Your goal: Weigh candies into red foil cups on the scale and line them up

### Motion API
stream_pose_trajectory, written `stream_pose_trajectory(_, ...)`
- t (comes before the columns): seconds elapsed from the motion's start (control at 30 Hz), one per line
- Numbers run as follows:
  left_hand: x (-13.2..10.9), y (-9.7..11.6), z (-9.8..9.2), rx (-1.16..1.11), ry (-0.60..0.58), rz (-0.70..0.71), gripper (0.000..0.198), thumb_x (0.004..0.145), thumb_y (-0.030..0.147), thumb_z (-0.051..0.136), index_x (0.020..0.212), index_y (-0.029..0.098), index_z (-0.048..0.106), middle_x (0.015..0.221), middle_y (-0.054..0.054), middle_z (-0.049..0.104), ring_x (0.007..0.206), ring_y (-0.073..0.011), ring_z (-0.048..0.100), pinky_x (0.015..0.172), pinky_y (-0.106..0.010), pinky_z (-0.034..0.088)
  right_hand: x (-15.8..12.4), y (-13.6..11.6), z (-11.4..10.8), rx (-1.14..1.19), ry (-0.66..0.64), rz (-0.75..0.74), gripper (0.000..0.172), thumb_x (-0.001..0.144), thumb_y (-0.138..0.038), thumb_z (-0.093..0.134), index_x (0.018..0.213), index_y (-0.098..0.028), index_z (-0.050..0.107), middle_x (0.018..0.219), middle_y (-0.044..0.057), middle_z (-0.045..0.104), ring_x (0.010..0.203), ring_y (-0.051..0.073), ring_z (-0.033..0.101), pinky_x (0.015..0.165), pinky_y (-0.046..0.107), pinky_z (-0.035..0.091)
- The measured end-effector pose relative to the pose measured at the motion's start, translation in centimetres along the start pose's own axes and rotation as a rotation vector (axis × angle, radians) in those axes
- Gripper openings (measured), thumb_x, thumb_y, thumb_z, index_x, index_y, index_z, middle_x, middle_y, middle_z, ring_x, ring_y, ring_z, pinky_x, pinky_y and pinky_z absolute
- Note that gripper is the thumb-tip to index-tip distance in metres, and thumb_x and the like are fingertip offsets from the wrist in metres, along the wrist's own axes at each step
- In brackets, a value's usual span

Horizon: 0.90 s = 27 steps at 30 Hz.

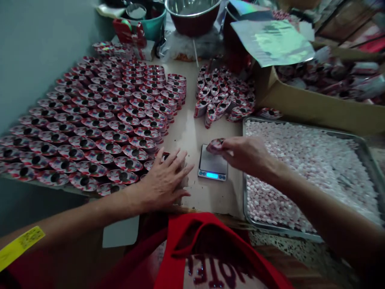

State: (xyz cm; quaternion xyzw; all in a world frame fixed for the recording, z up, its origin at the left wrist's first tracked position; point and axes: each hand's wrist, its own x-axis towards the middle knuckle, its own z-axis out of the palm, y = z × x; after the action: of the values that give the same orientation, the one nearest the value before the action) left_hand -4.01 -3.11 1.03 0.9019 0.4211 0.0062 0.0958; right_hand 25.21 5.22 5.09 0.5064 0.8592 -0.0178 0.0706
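Observation:
My right hand [245,154] pinches a small red-and-white patterned packet [215,145] over the upper part of a digital pocket scale [213,164]. The scale's blue display is lit; I cannot tell whether the packet touches its plate. My left hand [167,178] is spread palm down at the near right end of many rows of similar packets [108,146], which stand upright with dark round openings on top. Its fingers lie over some of them, and what is under the palm is hidden.
A metal tray [245,188] of small white-and-pink pieces [270,200] stands at right. Behind the scale is a cluster of packets [222,92]. A cardboard box [313,106] with more packets, a shiny sheet [276,40], a steel bowl [192,18] and a teal tub [155,26] are farther back.

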Motion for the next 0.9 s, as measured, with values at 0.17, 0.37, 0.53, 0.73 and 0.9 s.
stream_pose_trajectory(0.17,-1.3,1.5,2.7,0.060,0.043,-0.114,0.057,0.102,0.029,0.062,0.159,0.027,0.058,0.179,-0.019,0.031,0.166,-0.0489,0.024,0.127,-0.084,0.014,-1.7,-2.3,2.6,0.109,-0.063,0.058,0.030,0.105,-0.037,0.058,0.093,-0.021,0.081,0.092,0.015,0.082,0.073,0.026,0.071,0.059,0.035,0.025)
stream_pose_trajectory(0.37,-0.1,-0.2,0.7,-0.015,0.033,-0.146,0.061,0.100,0.047,0.069,0.158,0.030,0.059,0.178,-0.018,0.035,0.165,-0.0472,0.028,0.129,-0.076,0.025,-3.3,3.4,-0.1,0.937,0.164,0.285,0.009,0.087,-0.029,0.083,0.093,-0.023,0.079,0.075,0.004,0.068,0.068,0.018,0.058,0.060,0.030,0.037)
stream_pose_trajectory(0.53,4.4,-2.2,-3.4,-0.119,0.142,-0.081,0.066,0.102,0.054,0.064,0.159,0.022,0.055,0.172,-0.019,0.043,0.164,-0.0453,0.031,0.131,-0.065,0.028,-5.4,9.7,-2.7,1.743,0.350,0.978,0.038,0.074,0.012,0.056,0.087,-0.018,0.075,0.087,0.005,0.069,0.070,0.009,0.061,0.060,0.021,0.049)
stream_pose_trajectory(0.73,9.3,-1.0,-6.0,-0.235,0.221,-0.010,0.061,0.099,0.055,0.068,0.153,0.026,0.059,0.165,-0.008,0.050,0.160,-0.0405,0.037,0.132,-0.059,0.023,-5.8,9.1,0.0,1.936,0.213,0.989,0.028,0.086,0.006,0.065,0.091,-0.018,0.077,0.095,0.007,0.072,0.066,0.009,0.064,0.050,0.014,0.056)
stream_pose_trajectory(0.9,9.8,-0.6,-5.2,-0.330,0.172,-0.071,0.057,0.095,0.049,0.075,0.146,0.024,0.066,0.150,-0.008,0.067,0.142,-0.0341,0.059,0.124,-0.046,0.040,-4.1,6.2,0.8,1.894,-0.090,0.695,0.007,0.095,-0.014,0.080,0.089,-0.015,0.076,0.067,-0.002,0.058,0.044,0.002,0.036,0.033,0.012,0.032)
